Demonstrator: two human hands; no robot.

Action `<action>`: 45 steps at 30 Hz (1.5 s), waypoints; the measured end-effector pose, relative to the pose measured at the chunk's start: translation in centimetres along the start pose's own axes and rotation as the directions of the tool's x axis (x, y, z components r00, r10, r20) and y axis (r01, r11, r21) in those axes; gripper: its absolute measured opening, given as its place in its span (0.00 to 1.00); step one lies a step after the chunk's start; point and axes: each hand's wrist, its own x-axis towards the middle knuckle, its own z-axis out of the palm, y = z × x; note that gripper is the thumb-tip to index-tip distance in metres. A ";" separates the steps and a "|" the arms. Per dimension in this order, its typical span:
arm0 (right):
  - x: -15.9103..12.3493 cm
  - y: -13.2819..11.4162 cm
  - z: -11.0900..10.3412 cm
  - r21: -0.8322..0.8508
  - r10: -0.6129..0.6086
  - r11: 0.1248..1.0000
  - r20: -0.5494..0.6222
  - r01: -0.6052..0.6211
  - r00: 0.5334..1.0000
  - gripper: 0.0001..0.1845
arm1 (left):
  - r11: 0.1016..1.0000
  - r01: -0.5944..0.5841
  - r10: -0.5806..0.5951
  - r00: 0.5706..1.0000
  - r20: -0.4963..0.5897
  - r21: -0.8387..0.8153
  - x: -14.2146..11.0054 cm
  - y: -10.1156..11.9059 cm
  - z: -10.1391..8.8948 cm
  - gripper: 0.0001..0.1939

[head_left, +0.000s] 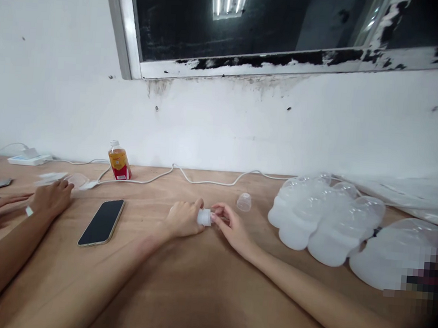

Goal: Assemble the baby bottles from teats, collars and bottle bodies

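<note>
Over the middle of the wooden table, my left hand (185, 219) is wrapped around a small translucent white plastic bottle (204, 217), which lies on its side. My right hand (231, 227) is at the bottle's right end, its thumb and fingers pinched together. Whatever those fingertips hold is too small and too covered to make out. A clear plastic cap (244, 201) stands on the table just beyond my right hand.
Clear-and-white rounded plastic pieces (328, 216) are piled at the right. A phone (101, 223) lies left of my left forearm. Against the wall are a drink bottle (119, 161) and a white cable (202, 182). Another person's hand (51, 197) rests at far left.
</note>
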 end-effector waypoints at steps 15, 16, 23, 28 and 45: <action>0.5 1.0 -2.8 -0.446 -0.345 0.833 0.041 0.326 0.938 0.12 | 0.888 0.097 -0.210 0.955 -0.210 -0.449 1.4 -5.1 1.7 0.20; 0.7 1.3 -2.9 -0.462 -0.307 0.844 0.004 0.274 0.952 0.12 | 0.864 0.121 -0.268 0.933 -0.242 -0.489 1.4 -5.8 2.1 0.20; 1.1 1.8 -2.6 -0.434 -0.161 0.893 -0.051 0.123 0.986 0.13 | 0.731 0.106 -0.437 0.832 -0.342 -0.674 2.4 -8.2 4.6 0.22; 1.1 1.7 -2.5 -0.443 -0.108 0.890 0.018 0.105 0.994 0.14 | 0.669 0.079 -0.515 0.765 -0.385 -0.739 3.3 -8.6 5.5 0.32; 0.9 1.5 -2.0 -0.395 -0.198 0.884 0.163 0.248 0.967 0.13 | 0.916 -0.334 0.234 0.894 -0.383 -0.221 -0.4 1.9 3.2 0.26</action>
